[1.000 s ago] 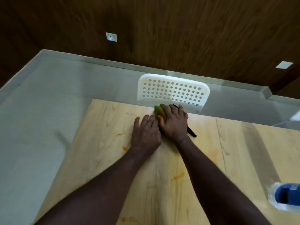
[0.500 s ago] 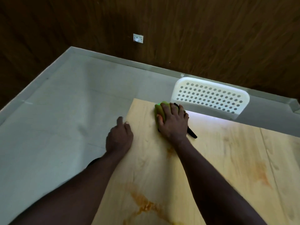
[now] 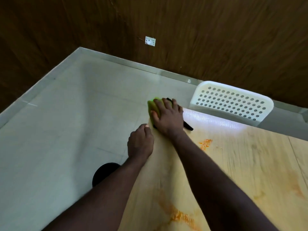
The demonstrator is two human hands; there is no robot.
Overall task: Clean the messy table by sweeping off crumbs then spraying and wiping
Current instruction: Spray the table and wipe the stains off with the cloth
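Pressing flat, the fingers (image 3: 164, 105) of the right hand (image 3: 168, 117) lie nearly straight and slightly spread over a bright green cloth (image 3: 152, 105), with the thumb alongside. Nothing is clenched; the palm simply bears down. I see the cloth, soft and folded, at the far left corner of the table (image 3: 233, 164), showing past the thumb and first finger. A thin black strip (image 3: 188, 126) juts out from under the heel of that hand, and I cannot tell what it is.

The left hand (image 3: 140, 144) sits just beside the right wrist, at the table's left edge, knuckles up and fingers curled downward. Whether they grip the rim or hold anything is hidden from me.

The tabletop is pale, smooth wood grain. It carries a small orange smear (image 3: 205, 143) near the right forearm and a longer orange streak (image 3: 181, 215) close to me, between the two bare forearms.

Beyond the far edge stands a white plastic chair (image 3: 233, 100), its back rounded and pierced with rows of round holes. A band of glare lies on the table in front of it.

The floor (image 3: 66, 114) is glossy pale grey tile. It meets walls (image 3: 200, 30) of dark brown wood-grain panelling, which carry one small white socket (image 3: 150, 41). A dark rounded shape (image 3: 101, 174) shows under the left forearm; I cannot tell what it is.
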